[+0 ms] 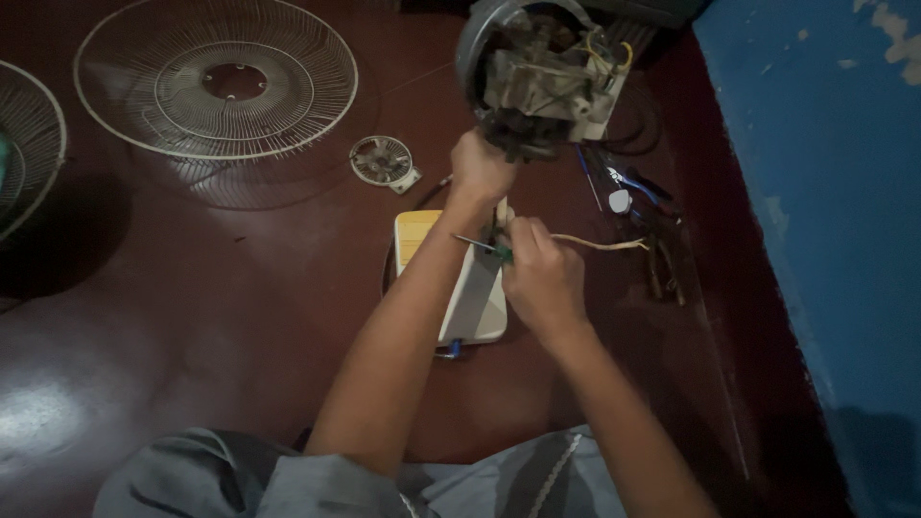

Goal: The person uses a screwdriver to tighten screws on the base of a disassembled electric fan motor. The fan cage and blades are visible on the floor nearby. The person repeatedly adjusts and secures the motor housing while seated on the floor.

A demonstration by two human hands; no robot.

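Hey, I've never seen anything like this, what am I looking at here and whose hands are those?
This is one picture from a camera worn on a person's head, looking down at their own arms. They sit on a dark red floor beside a blue wall. The left hand grips an opened fan motor by its neck. The right hand holds a small screwdriver over the white fan base. A wire fan guard, a small round part and tools lie around.
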